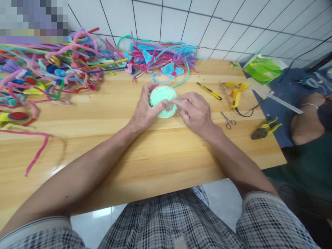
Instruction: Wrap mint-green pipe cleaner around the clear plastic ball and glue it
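A round, mint-green coil of what looks like pipe cleaner (pixel 158 97) is held above the wooden table, with a greyish, clear-looking patch near its lower middle. My left hand (pixel 146 109) wraps its left side, thumb pressed across the front and fingers around the far edge. At the right edge, my right hand (pixel 195 111) is curled, its index finger and thumb brought together against the coil. Whether a small piece sits between those fingertips cannot be made out. The back of the coil is hidden.
Pipe cleaners (pixel 85 62) pile up at the back left, with a blue-pink bundle (pixel 166 52) behind the coil. Rightward lie a yellow cutter knife (pixel 209 91), glue gun (pixel 236 92), scissors (pixel 228 121) and pliers (pixel 266 129). Another person's arm (pixel 306 121) is beyond the table's right edge.
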`<state>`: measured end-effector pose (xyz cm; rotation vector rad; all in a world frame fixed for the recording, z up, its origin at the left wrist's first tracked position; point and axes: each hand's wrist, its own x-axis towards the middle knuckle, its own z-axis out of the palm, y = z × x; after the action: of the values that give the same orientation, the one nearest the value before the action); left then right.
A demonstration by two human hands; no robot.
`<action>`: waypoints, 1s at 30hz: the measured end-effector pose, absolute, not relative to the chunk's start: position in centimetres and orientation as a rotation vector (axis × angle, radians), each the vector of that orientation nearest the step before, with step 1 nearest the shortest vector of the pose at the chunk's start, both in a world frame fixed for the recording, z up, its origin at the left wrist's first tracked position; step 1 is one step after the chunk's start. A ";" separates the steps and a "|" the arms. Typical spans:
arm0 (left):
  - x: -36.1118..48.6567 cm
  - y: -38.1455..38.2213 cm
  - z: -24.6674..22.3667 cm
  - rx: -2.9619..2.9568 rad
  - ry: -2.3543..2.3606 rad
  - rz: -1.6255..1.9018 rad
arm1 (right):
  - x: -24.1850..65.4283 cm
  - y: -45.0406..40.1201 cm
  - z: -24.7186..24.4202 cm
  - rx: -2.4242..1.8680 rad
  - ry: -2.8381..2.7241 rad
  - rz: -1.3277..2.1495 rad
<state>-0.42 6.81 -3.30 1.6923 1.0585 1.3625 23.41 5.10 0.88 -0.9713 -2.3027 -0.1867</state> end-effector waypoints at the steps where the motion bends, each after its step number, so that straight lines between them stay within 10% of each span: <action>1: -0.4 6.8 -3.3 1.707 1.064 1.369 | 23.4 5.1 0.9 -0.975 -2.300 -0.181; 30: -0.4 6.8 -4.2 1.724 1.040 1.430 | 23.3 5.7 -0.2 -0.749 -2.133 -0.217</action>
<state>-0.37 6.78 -4.24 1.7236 1.0397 1.4299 23.31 5.70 -0.20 -0.7486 -2.1328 -0.2172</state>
